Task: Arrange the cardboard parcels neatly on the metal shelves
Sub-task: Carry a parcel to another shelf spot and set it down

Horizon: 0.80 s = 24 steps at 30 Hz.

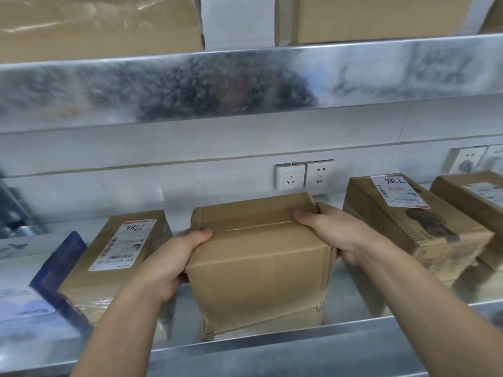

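A plain brown cardboard parcel [258, 257] stands in the middle of the lower metal shelf [394, 292], taped across its top. My left hand [174, 262] grips its left side with the thumb over the top edge. My right hand [334, 232] grips its right side, thumb on the top. A flatter parcel with a white label marked 7786 [119, 248] lies to its left. Another labelled parcel [408, 219] lies to the right, and a further one [473, 194] sits at the far right.
A blue and white box [54, 278] lies at the far left of the shelf. The upper shelf's metal front [245, 83] hangs above, with large cardboard boxes [367, 17] on it. Wall sockets [304, 175] sit behind the held parcel.
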Available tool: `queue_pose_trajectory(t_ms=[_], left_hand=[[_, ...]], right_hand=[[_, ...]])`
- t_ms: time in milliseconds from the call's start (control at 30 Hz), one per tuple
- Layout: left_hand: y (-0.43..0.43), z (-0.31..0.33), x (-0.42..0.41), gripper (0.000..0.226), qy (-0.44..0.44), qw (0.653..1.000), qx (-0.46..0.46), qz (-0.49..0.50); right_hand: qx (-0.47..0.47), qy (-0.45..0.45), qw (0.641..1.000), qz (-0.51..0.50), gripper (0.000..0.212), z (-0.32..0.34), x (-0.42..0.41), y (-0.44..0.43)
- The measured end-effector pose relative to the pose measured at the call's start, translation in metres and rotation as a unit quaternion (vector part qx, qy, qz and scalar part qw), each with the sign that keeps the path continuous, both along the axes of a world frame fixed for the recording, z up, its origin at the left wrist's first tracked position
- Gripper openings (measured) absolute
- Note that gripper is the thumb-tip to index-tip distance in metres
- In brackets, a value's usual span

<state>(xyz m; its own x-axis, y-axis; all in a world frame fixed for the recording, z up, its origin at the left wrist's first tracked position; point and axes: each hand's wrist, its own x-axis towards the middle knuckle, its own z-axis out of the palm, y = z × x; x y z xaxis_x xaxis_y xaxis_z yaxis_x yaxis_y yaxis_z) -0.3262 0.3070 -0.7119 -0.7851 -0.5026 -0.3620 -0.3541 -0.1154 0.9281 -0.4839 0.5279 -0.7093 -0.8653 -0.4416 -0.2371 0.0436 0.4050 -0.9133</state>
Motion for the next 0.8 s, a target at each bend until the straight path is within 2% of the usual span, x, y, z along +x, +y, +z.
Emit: queue_pose_trajectory(t_ms=[267,400,500,567,633,700,800], left_hand=[[0.002,0.001,0.003,0.025,-0.004,1.0,-0.025,-0.008],[0.001,0.007,0.019,0.03,0.017,0.998,-0.045,-0.031],[0.001,0.011,0.034,0.06,0.114,0.992,0.007,-0.045],[0.003,0.009,0.039,0.063,0.187,0.98,0.066,-0.024],[0.003,0.001,0.044,0.057,0.243,0.962,0.123,0.019],[0.007,-0.006,0.047,0.058,0.262,0.949,0.17,0.049],[0.015,-0.012,0.048,0.058,0.262,0.938,0.211,0.08]], right_hand=[[-0.014,-0.007,1.0,-0.011,0.032,0.002,0.003,-0.003],[-0.097,-0.008,0.995,-0.008,0.036,0.003,0.011,0.007],[-0.237,-0.038,0.97,-0.044,0.034,0.006,0.018,0.019],[-0.31,-0.059,0.945,-0.079,0.036,0.009,0.026,0.027],[-0.345,-0.08,0.927,-0.127,0.039,0.006,0.035,0.028],[-0.35,-0.112,0.917,-0.155,0.045,0.0,0.045,0.027],[-0.361,-0.155,0.911,-0.131,0.051,-0.004,0.059,0.027]])
